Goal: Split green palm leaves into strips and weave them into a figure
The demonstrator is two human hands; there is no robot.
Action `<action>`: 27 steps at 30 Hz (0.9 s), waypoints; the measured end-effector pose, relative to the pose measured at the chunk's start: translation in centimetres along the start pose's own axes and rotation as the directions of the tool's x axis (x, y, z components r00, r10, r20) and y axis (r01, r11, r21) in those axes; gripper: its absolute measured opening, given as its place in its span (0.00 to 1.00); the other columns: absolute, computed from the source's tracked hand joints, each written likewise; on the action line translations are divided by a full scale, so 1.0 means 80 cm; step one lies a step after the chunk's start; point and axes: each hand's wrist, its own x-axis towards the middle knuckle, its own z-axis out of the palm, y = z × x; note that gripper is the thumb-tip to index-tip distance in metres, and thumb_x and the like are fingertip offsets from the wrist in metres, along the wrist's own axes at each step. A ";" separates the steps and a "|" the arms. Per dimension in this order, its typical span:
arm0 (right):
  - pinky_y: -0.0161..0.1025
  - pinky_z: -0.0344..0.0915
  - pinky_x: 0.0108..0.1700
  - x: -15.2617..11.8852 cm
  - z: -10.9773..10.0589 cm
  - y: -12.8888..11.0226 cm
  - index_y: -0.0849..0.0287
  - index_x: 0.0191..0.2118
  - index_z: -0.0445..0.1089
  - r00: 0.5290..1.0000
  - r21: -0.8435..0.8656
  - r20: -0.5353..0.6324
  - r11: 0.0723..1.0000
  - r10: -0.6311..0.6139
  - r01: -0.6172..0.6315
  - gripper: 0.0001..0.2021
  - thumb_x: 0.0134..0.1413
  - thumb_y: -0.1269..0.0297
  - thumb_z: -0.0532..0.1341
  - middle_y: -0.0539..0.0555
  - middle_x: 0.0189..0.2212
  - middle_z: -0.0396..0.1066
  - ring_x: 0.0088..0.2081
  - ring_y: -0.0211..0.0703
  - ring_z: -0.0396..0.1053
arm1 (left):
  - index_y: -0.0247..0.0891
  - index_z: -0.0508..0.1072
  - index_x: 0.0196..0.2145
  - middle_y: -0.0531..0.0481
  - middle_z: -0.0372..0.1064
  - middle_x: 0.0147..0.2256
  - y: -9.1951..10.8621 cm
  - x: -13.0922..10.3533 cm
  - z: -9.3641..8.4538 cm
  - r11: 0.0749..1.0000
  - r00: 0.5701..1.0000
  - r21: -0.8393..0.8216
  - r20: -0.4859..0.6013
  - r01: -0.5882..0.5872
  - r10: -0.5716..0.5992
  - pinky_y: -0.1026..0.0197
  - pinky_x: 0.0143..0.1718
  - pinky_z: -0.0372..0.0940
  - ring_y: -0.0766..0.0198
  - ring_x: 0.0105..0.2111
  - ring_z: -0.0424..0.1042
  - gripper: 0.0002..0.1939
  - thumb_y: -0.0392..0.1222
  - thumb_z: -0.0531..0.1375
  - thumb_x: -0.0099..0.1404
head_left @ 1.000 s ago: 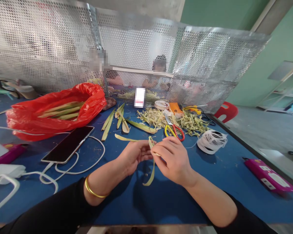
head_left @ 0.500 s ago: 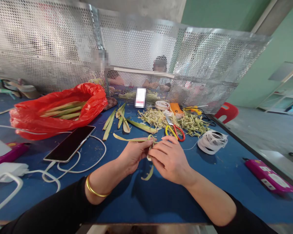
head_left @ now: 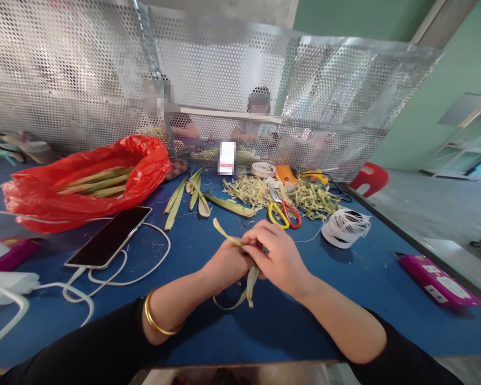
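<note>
Both hands meet over the blue table, fingers closed on strips of pale green leaf, likely husk [head_left: 251, 283]. My left hand [head_left: 228, 262], below a gold bangle, grips the strips from the left, its fingertips partly hidden. My right hand [head_left: 278, 256] pinches them from the right. One strip end sticks up to the upper left; others hang below the hands, one curling left. Just beyond the hands lie scissors [head_left: 282, 211] with one yellow and one red handle. Loose husk pieces [head_left: 176, 203] lie farther back to the left.
A red plastic bag [head_left: 32, 187] holds long husks. Near it lies a phone [head_left: 110, 238] with a white cable. Shredded strips [head_left: 312, 198] lie behind the scissors. A white string roll [head_left: 344, 230] and a purple power bank [head_left: 436, 280] are right. Behind a perforated screen [head_left: 220, 64] sit people.
My left hand has turned over, its back now facing up. The upper strip end has shortened and swung upward, while more strip hangs below the hands. The view has shifted slightly.
</note>
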 end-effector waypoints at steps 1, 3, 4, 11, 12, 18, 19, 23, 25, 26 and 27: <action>0.39 0.61 0.39 0.000 -0.001 0.000 0.58 0.32 0.66 1.000 0.012 0.005 1.000 0.000 0.000 0.05 0.54 0.75 0.57 0.51 0.30 0.68 0.32 0.39 0.67 | 0.37 0.67 0.13 0.55 0.64 0.13 -0.001 0.001 -0.002 0.999 1.000 0.035 0.004 0.000 0.000 0.66 0.19 0.58 0.68 0.16 0.64 0.10 0.25 0.56 0.43; 0.39 0.62 0.40 -0.001 -0.003 0.000 0.57 0.33 0.65 1.000 0.041 -0.002 0.999 0.013 -0.013 0.06 0.54 0.76 0.56 0.51 0.31 0.69 0.33 0.40 0.68 | 0.36 0.68 0.13 0.55 0.65 0.13 -0.001 0.002 -0.008 0.995 1.000 0.103 0.020 0.005 -0.007 0.67 0.19 0.57 0.69 0.16 0.64 0.09 0.27 0.56 0.45; 0.39 0.62 0.40 -0.002 -0.004 0.001 0.57 0.34 0.65 0.999 0.061 -0.009 0.997 0.041 -0.040 0.06 0.54 0.75 0.55 0.51 0.32 0.70 0.34 0.40 0.68 | 0.35 0.69 0.15 0.54 0.66 0.14 0.000 0.003 -0.010 0.993 0.999 0.120 0.035 0.006 -0.011 0.67 0.20 0.57 0.69 0.16 0.65 0.08 0.29 0.57 0.47; 0.39 0.66 0.39 -0.004 -0.009 0.004 0.55 0.51 0.61 0.994 0.285 0.019 0.953 0.104 -0.105 0.19 0.53 0.75 0.55 0.51 0.32 0.70 0.34 0.40 0.68 | 0.34 0.72 0.20 0.54 0.67 0.16 0.007 0.007 -0.020 0.995 0.996 0.087 0.068 0.046 -0.052 0.70 0.20 0.56 0.69 0.18 0.68 0.05 0.38 0.64 0.48; 0.39 0.66 0.40 -0.003 -0.011 0.004 0.55 0.53 0.61 0.997 0.290 0.004 0.954 0.078 -0.075 0.21 0.53 0.75 0.55 0.51 0.33 0.70 0.34 0.40 0.68 | 0.34 0.73 0.21 0.53 0.68 0.17 0.010 0.008 -0.022 0.995 0.996 0.082 0.074 0.049 -0.055 0.70 0.20 0.56 0.69 0.18 0.68 0.05 0.38 0.64 0.48; 0.41 0.65 0.42 0.003 -0.022 0.005 0.57 0.38 0.70 0.962 0.015 -0.086 0.965 -0.259 0.261 0.10 0.56 0.76 0.55 0.55 0.34 0.71 0.36 0.41 0.69 | 0.32 0.77 0.30 0.48 0.75 0.26 0.031 0.012 -0.043 0.985 0.976 -0.050 0.146 0.168 -0.159 0.67 0.30 0.64 0.66 0.26 0.73 0.09 0.36 0.65 0.48; 0.42 0.65 0.44 0.003 -0.023 0.006 0.57 0.39 0.70 0.943 -0.055 -0.058 0.944 -0.328 0.325 0.10 0.56 0.77 0.55 0.55 0.34 0.72 0.36 0.41 0.69 | 0.31 0.77 0.30 0.48 0.75 0.26 0.033 0.013 -0.046 0.977 0.973 -0.086 0.141 0.195 -0.181 0.68 0.29 0.64 0.67 0.25 0.72 0.09 0.35 0.64 0.47; 0.46 0.61 0.48 0.002 -0.025 0.009 0.58 0.39 0.70 0.898 -0.235 0.044 0.869 -0.438 0.436 0.10 0.56 0.77 0.56 0.54 0.34 0.74 0.36 0.41 0.69 | 0.30 0.77 0.30 0.50 0.73 0.22 0.035 0.018 -0.052 0.942 0.959 -0.196 0.125 0.273 -0.253 0.70 0.23 0.62 0.69 0.21 0.69 0.09 0.32 0.62 0.48; 0.46 0.60 0.48 0.002 -0.025 0.010 0.58 0.39 0.70 0.896 -0.262 0.049 0.860 -0.441 0.437 0.09 0.55 0.76 0.56 0.54 0.34 0.74 0.37 0.41 0.70 | 0.30 0.77 0.31 0.51 0.72 0.21 0.036 0.019 -0.053 0.934 0.960 -0.230 0.135 0.271 -0.246 0.70 0.21 0.61 0.71 0.18 0.67 0.10 0.30 0.60 0.49; 0.46 0.60 0.48 0.003 -0.025 0.010 0.58 0.38 0.70 0.898 -0.262 0.041 0.863 -0.438 0.432 0.09 0.55 0.76 0.56 0.53 0.34 0.74 0.37 0.41 0.70 | 0.30 0.77 0.32 0.51 0.71 0.21 0.036 0.018 -0.054 0.934 0.963 -0.244 0.134 0.262 -0.235 0.70 0.20 0.60 0.72 0.18 0.66 0.12 0.29 0.59 0.48; 0.45 0.60 0.48 0.003 -0.025 0.010 0.58 0.38 0.70 0.901 -0.256 0.033 0.868 -0.433 0.426 0.09 0.55 0.76 0.56 0.53 0.34 0.74 0.37 0.41 0.70 | 0.30 0.77 0.33 0.51 0.72 0.22 0.037 0.018 -0.055 0.933 0.965 -0.255 0.130 0.254 -0.227 0.70 0.20 0.60 0.71 0.18 0.66 0.12 0.29 0.59 0.48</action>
